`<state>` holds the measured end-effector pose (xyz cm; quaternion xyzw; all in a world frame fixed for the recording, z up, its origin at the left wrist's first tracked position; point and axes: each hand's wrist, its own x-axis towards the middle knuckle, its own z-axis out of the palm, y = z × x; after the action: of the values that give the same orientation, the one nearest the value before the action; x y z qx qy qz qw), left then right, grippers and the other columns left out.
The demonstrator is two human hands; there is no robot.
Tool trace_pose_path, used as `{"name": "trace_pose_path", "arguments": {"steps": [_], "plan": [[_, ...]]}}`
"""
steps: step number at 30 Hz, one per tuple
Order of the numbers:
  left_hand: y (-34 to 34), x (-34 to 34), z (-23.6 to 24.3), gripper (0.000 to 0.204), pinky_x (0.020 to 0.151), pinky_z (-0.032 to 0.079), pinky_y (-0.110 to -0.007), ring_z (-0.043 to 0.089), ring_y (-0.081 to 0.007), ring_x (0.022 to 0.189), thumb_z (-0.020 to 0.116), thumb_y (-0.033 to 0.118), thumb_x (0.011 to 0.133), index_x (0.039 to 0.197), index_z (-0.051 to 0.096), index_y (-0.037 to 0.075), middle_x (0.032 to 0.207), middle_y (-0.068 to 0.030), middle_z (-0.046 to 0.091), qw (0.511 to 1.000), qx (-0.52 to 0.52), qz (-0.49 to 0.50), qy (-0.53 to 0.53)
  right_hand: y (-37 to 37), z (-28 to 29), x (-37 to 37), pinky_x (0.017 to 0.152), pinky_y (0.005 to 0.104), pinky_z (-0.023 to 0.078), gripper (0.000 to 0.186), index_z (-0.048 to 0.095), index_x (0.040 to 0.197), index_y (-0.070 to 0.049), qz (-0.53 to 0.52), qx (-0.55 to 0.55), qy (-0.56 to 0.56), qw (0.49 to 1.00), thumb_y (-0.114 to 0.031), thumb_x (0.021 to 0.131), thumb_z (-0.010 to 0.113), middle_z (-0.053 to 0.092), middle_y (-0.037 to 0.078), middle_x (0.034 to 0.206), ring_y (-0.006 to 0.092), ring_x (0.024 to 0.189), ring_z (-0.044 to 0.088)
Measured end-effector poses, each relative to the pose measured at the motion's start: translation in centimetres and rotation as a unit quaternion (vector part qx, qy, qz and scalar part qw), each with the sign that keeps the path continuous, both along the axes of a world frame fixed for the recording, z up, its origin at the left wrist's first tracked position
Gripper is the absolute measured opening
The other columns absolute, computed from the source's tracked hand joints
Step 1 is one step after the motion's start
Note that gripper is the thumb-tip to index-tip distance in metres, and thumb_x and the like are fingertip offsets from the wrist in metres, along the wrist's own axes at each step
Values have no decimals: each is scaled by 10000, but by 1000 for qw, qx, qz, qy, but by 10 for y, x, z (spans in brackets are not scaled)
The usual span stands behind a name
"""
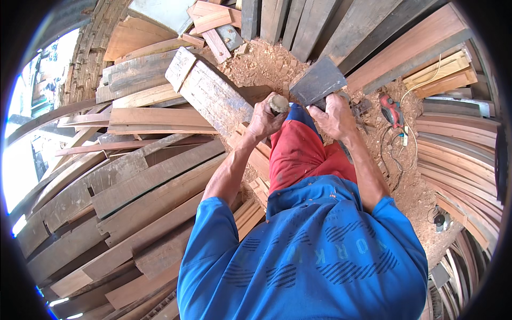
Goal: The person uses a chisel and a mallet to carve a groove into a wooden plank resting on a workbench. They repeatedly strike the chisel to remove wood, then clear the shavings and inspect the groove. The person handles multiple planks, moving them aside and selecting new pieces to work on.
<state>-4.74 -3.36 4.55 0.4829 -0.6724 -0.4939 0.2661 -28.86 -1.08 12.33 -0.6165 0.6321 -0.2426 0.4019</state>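
In front of my red trousers, my left hand is closed around an upright tool with a round, pale handle end; its lower part is hidden beneath the fist. To the right, my right hand grips a dark, flat-faced, block-like tool by a short dark handle, its broad head pointing away from me. The two tools are apart. Left of my left hand lies a long weathered timber with a band around its far end, running diagonally toward my legs.
Stacked planks fill the left side, and more boards lie at the right. Thick beams lean in from the far side. A red power tool with a cord rests on wood shavings that cover the ground.
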Motion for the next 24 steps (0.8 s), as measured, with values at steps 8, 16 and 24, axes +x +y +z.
{"name": "trace_pose_path", "arguments": {"steps": [8, 16, 24], "plan": [[-1, -5, 7, 178, 633, 485, -286, 543, -71, 707, 746, 131, 920, 898, 580, 71, 758, 18, 608, 1000, -15, 2, -4, -3, 1, -3, 849, 474, 541, 370, 675, 1090, 5, -9, -46, -19, 999, -302, 884, 706, 709, 256, 1014, 428, 956, 687], [-4, 2, 7, 206, 643, 497, -297, 552, -85, 706, 765, 170, 901, 905, 590, 63, 764, -5, 625, 1000, -5, 12, -24, -2, 11, 1, 856, 479, 543, 393, 675, 1091, 9, -9, -30, -51, 998, -322, 882, 711, 707, 258, 1036, 433, 960, 685], [-1, -3, 2, 178, 692, 534, -341, 639, -184, 725, 750, 149, 881, 951, 620, 49, 807, -81, 655, 998, -59, -13, -28, 0, -17, 10, 853, 481, 534, 395, 666, 1087, 21, 53, 28, 89, 994, -309, 871, 692, 700, 256, 1036, 442, 973, 672]]}}
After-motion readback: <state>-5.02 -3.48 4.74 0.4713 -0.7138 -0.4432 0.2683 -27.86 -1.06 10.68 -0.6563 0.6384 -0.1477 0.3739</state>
